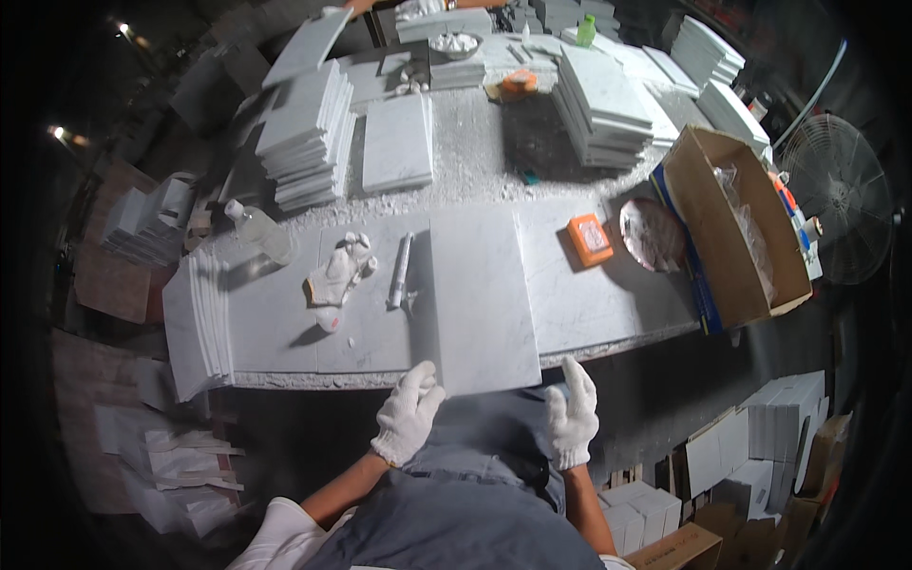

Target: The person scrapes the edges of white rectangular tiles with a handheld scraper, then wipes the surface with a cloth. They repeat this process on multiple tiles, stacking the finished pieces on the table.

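Note:
A pale grey-veined stone tile (pixel 484 294) lies in the middle of the bench, its near end sticking out past the front edge. My left hand (pixel 408 416), in a white knitted glove, is beside the tile's near left corner; its fingers are slightly bent and apart, and whether they touch the tile I cannot tell. Off the near right corner stands my gloved right hand (pixel 573 415), fingers upward and thumb apart, holding nothing. Left of the tile are a white marker-like tube (pixel 402 271) and a crumpled pair of gloves (pixel 340 271) with a small white bottle (pixel 329 319).
Tile stacks (pixel 309 138) rise at the back left, with another stack (pixel 603 104) at the back right. An orange box (pixel 590 239), a round dish (pixel 652 235) and an open cardboard box (pixel 736 223) occupy the right. A clear bottle (pixel 258 233) stands left, behind upright tiles (pixel 198 323).

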`<state>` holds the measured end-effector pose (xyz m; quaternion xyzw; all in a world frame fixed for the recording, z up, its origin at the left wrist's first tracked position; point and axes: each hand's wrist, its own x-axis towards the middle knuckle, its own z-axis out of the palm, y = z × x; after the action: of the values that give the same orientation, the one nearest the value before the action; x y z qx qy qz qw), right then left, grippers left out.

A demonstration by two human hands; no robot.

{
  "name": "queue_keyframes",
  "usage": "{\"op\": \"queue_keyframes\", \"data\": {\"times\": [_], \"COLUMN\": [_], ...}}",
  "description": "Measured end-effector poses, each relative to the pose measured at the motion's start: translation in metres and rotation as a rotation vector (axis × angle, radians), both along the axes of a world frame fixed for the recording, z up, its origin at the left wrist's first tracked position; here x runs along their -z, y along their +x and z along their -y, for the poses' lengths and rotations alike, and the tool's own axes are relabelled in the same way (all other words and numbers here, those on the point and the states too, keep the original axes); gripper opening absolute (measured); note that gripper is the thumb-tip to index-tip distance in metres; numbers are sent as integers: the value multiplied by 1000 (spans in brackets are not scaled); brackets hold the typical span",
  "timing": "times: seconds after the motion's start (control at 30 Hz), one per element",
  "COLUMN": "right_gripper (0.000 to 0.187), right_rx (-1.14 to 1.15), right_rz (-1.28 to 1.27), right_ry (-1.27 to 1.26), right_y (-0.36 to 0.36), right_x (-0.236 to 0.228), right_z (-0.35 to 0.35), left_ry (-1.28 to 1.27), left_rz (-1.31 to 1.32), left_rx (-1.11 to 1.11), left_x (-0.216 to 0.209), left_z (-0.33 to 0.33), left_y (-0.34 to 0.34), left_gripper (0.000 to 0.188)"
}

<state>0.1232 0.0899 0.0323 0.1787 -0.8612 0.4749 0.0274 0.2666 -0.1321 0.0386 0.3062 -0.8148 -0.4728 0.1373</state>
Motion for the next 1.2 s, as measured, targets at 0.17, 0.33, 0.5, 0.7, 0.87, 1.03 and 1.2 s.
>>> {"op": "queue_keyframes", "data": {"times": [0.17,0.33,0.5,0.7,0.87,1.03,1.2], "right_gripper": [73,76,74,72,72,72,72], "right_rx": [-165,-412,-499,-475,-493,-496,-481], "right_rz": [-385,-377,-354,-407,-396,-405,-422], "right_ry": [421,591,516,542,521,513,493], "right_y": [-17,-34,-48,-53,-52,-52,-53], "right_x": [-12,-19,-23,-25,-28,-29,-23], "right_z": [25,54,70,77,78,80,83], "left_ry": [-104,-181,-330,-364,-389,-402,-413], "left_rz": [30,86,149,193,241,231,249], "left_rx": [40,84,121,118,133,124,123], "left_x": [-1,-8,-14,-15,-14,-13,-11], "left_z": [0,1,-2,-2,-2,-3,-4], "left_y": [-4,-7,-8,-11,-10,-10,-11], "left_gripper": [48,47,44,43,43,45,45]}}
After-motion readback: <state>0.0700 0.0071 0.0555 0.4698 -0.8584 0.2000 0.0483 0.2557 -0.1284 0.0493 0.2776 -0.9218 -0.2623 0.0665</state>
